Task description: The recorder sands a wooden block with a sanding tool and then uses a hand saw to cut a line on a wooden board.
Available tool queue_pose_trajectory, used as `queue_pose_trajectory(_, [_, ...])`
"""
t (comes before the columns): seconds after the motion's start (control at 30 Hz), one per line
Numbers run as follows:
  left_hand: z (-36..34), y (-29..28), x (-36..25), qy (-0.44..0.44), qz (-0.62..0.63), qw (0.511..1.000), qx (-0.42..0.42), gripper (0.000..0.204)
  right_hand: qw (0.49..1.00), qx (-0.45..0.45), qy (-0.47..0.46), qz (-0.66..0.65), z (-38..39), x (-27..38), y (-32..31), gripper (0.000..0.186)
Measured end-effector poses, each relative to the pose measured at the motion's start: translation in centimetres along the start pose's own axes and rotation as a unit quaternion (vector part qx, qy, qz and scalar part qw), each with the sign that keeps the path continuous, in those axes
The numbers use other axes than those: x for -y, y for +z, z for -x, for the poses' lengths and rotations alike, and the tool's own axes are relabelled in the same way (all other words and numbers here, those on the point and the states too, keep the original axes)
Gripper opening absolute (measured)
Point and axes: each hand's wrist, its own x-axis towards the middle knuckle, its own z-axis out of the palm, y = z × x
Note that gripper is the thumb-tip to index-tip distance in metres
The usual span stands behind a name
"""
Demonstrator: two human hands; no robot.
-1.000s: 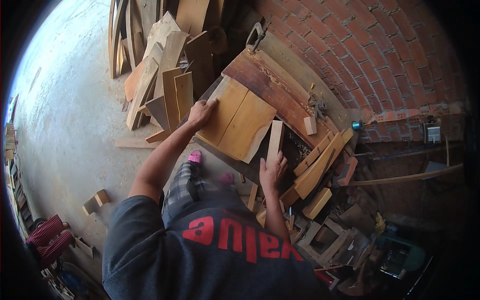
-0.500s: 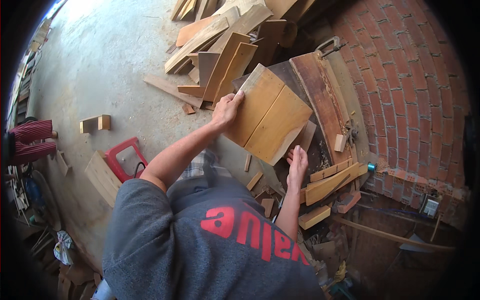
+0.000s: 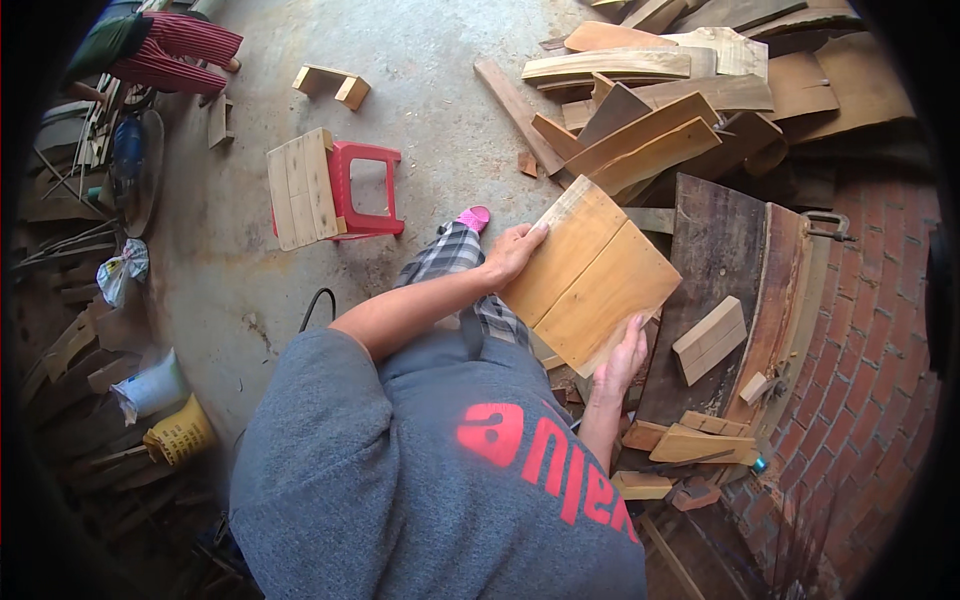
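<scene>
A square wooden panel [image 3: 598,282], made of two light boards with a dark seam between them, is held up in front of me at a tilt. My left hand [image 3: 513,254] is closed on its left edge, thumb on the upper face. At the lower right corner, my right hand [image 3: 622,358] grips the panel's edge; some of its fingers are hidden beneath. Beyond the panel lies a dark workbench plank [image 3: 708,240], and on it rests a smaller joined wooden piece [image 3: 710,340].
A metal clamp [image 3: 830,226] sits at the bench's far end, beside a brick wall [image 3: 850,330]. Scrap boards [image 3: 650,140] pile up ahead. Left stands a red plastic stool [image 3: 368,152] with a slatted wooden panel [image 3: 303,190] against it. Another person's striped trousers [image 3: 180,55] show far left.
My view has swung left, bringing the stool and the other person further in. My right hand, earlier loose at the panel's lower edge, now grips its corner. My left hand keeps its hold.
</scene>
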Motion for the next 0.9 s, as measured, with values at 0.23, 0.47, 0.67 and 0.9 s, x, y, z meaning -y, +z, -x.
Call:
queue_pose_trajectory(0.23, [-0.8, -5.3, 0.4, -0.007, 0.004, 1.0, -0.027, 0.045, 0.998, -0.026, 0.034, -0.037, -0.5, -3.0, 5.3, 0.04])
queue_pose_trajectory(0.47, [-6.0, -12.0, -4.7, 0.003, -0.006, 1.0, -0.022, 0.046, 1.0, 0.009, 0.016, -0.021, -2.9, -5.9, 13.2, 0.028])
queue_pose_trajectory(0.67, [-15.8, -17.1, -12.0, 0.074, -0.297, 0.95, 0.068, 0.058, 0.991, -0.089, 0.068, 0.077, -3.2, -11.7, 17.7, 0.024])
queue_pose_trajectory(0.9, [-25.2, -19.7, -18.5, 0.242, -0.582, 0.768, 0.114, 0.063, 0.877, -0.347, 0.213, 0.256, 13.1, -32.0, 23.7, 0.036])
